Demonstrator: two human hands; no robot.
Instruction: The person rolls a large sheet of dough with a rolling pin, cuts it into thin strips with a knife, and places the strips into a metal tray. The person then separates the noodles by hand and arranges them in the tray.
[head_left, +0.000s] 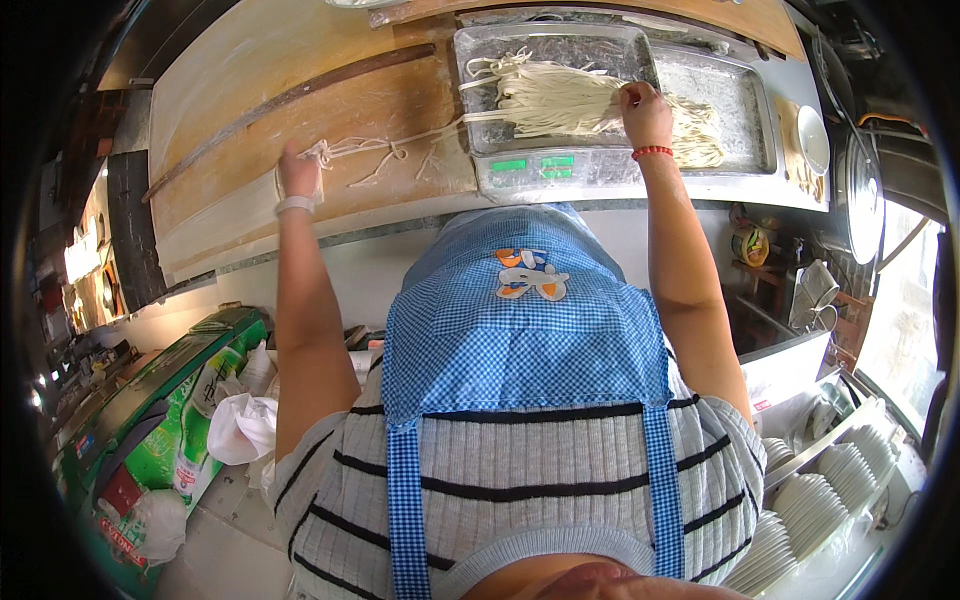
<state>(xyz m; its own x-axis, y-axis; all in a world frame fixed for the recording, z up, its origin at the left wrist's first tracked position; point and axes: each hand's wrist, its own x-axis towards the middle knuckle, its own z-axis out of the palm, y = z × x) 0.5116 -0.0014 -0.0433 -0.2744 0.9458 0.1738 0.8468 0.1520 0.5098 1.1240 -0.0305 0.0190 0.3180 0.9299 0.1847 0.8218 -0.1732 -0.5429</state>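
My left hand (300, 174) is over the floured wooden board, its fingers closed around a bunch of noodle strands (324, 154). From that bunch, loose strands stretch right across the board to the metal tray (480, 139). A flat pale dough sheet (240, 214) lies just left of and under this hand. My right hand (645, 112) is at the tray's right edge, fingertips pinched down on a thick bundle of fresh noodles (559, 97). The bundle reaches from this tray into a second metal tray (739, 112) on the right.
A long wooden rolling pin (292, 97) lies diagonally across the board (405, 82). A digital scale (555, 169) stands at the near side of the left tray. A white bowl (812, 140) sits at the right. Stacked plates (814, 510) are at lower right, a green box (169, 450) at lower left.
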